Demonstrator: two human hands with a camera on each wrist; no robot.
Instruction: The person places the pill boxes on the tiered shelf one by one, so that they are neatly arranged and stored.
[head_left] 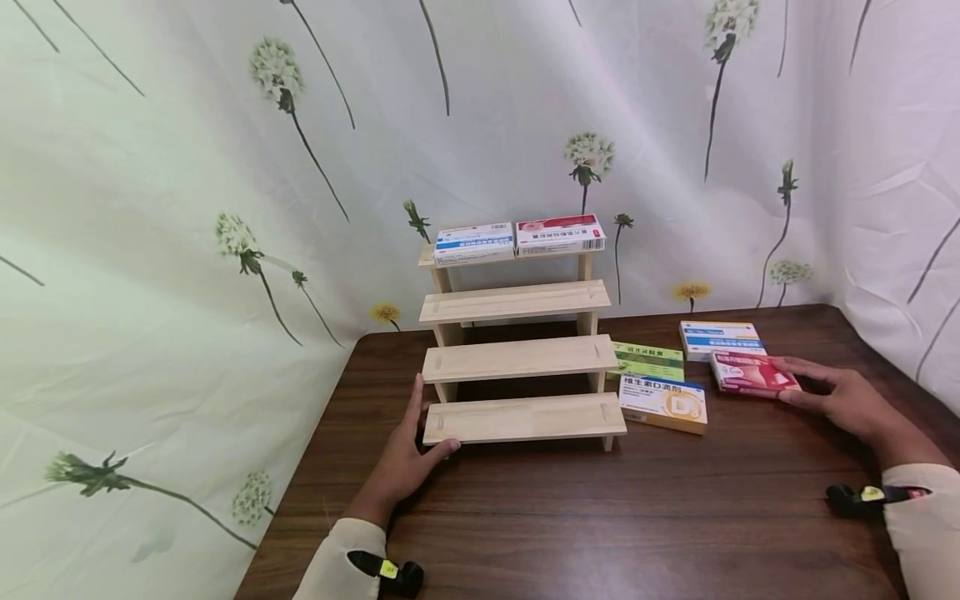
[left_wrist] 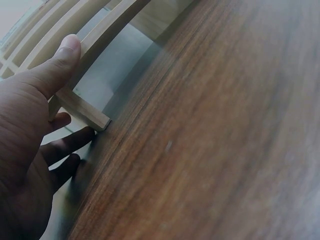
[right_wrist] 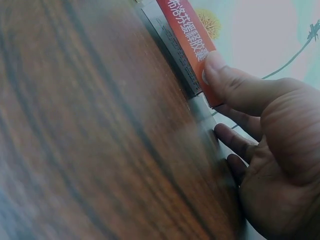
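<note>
L hand grips the stand at its lower-left corner, thumb over the front edge of the bottom step; R hand pinches the red box by its right end, thumb and fingers only a box apart. Red box is R of the stand at table level or just above, can't tell which.

Progress: approx 1/3 done, at a guess. 2 boxes sit side by side on the top step: a blue-white box and a red-white box. 4 left off it: red one in hand, plus a 2nd blue-white box, green box and vit. D box. Lower 3 steps carry none.

Only head cam gives the full layout. L wrist cam adds the stand's leg meeting the table, lower fingers loosely bent nearby. R wrist cam adds fine print on the red box's side.
</note>
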